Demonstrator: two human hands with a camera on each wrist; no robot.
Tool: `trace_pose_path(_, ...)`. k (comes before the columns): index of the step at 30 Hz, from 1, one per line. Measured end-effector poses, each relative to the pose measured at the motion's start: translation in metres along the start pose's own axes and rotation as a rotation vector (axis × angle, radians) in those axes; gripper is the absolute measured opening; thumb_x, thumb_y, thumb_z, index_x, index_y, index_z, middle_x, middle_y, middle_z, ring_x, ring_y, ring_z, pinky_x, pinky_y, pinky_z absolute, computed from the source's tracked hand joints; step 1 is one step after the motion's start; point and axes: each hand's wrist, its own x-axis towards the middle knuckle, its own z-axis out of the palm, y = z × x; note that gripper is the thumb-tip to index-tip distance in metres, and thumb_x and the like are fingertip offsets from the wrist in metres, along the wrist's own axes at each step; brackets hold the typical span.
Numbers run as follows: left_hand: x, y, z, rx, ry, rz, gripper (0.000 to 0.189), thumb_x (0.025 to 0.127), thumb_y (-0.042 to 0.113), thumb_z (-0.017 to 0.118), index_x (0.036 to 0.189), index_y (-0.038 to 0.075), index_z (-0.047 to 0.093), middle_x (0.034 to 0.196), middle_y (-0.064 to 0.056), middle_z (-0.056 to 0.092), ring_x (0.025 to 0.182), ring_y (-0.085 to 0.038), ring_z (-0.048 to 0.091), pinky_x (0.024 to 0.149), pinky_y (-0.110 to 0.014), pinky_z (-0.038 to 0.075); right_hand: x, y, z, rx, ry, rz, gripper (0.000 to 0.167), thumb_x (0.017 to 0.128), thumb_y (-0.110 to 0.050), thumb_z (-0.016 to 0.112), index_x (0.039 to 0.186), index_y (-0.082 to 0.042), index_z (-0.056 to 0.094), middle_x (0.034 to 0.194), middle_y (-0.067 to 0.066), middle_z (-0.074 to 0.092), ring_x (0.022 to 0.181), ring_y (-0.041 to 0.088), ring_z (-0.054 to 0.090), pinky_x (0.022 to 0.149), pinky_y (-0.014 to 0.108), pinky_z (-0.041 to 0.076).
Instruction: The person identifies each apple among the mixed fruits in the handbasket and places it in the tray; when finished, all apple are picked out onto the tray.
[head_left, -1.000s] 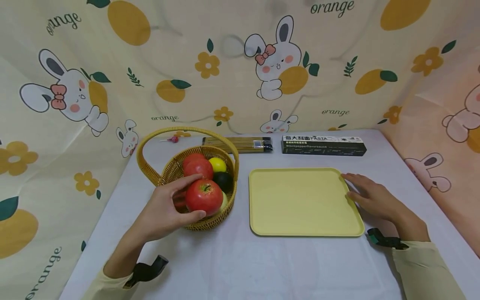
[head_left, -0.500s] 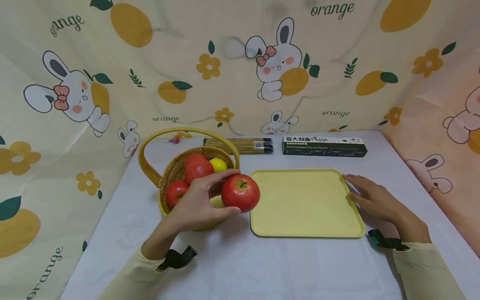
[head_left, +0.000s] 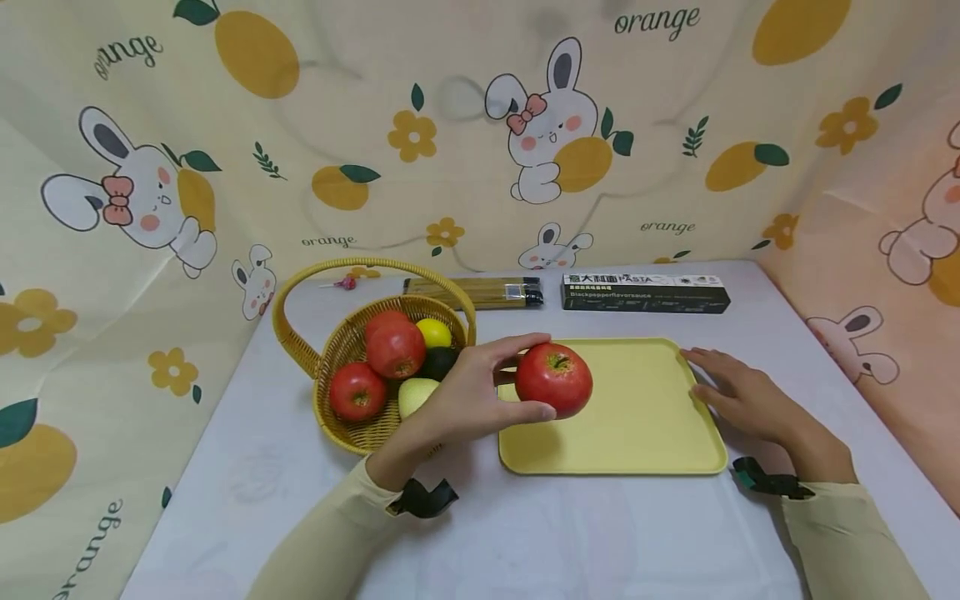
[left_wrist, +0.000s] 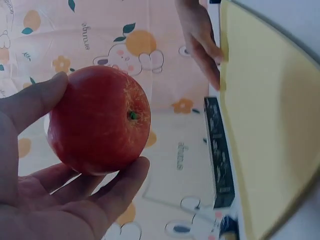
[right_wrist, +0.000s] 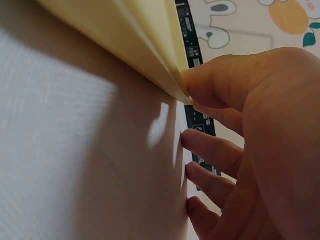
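Note:
My left hand [head_left: 480, 392] grips a red apple [head_left: 554, 381] between thumb and fingers, above the left part of a pale yellow tray [head_left: 637, 408]. In the left wrist view the apple [left_wrist: 102, 120] shows its green stem, with the fingers curled beneath it. At the tray's right edge my right hand [head_left: 750, 400] lies with its fingers extended. In the right wrist view its thumb touches the tray's rim [right_wrist: 165, 75], while the other fingertips rest by the white cloth. Left of the tray, a wicker basket [head_left: 324, 408] holds several fruits.
Inside the basket are another red apple [head_left: 358, 392], duller red fruits [head_left: 395, 348], a yellow lemon [head_left: 434, 333], a dark green fruit [head_left: 438, 363] and a pale green one [head_left: 415, 397]. Behind stand a pasta box [head_left: 645, 294] and packs of spaghetti [head_left: 480, 292].
My left hand has carried the apple rightward, out from over the basket to above the tray. More of the basket's fruit shows now. The right hand keeps its place at the tray's edge.

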Motion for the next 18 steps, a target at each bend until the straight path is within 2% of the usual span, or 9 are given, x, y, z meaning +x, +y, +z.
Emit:
trace_pose_path(4,0.019,0.002,0.017,-0.009,-0.029,-0.014,0.079,0.091,0.025,0.091,0.161,0.016,0.055,0.153,-0.002,0.065,0.127,-0.020,0.068,0.099,-0.027,0.063,0.001,0.001,0.000,0.009,0.000,0.005,0.072,0.111,-0.041,0.062,0.170,-0.008,0.036,0.170,0.036,0.034,0.155,0.065,0.028,0.118,0.086,0.028)
trace_pose_path(9,0.045,0.002,0.038,-0.014,-0.042,-0.029,0.077,0.091,0.026,0.090,0.160,0.019,0.056,0.148,-0.002,0.067,0.121,-0.014,0.066,0.096,-0.031,0.065,0.002,0.001,0.000,0.010,-0.004,0.015,0.073,0.110,-0.041,0.064,0.170,-0.010,0.037,0.171,0.035,0.035,0.155,0.064,0.029,0.117,0.086,0.029)
trace_pose_path(18,0.088,-0.009,0.071,-0.030,-0.033,-0.070,0.078,0.089,0.019,0.092,0.158,0.015,0.057,0.146,-0.007,0.068,0.115,-0.012,0.068,0.087,-0.017,0.060,0.002,0.003,0.000,-0.003,-0.018,0.044,0.076,0.109,-0.046,0.065,0.171,-0.013,0.037,0.171,0.034,0.035,0.155,0.064,0.028,0.115,0.087,0.029)
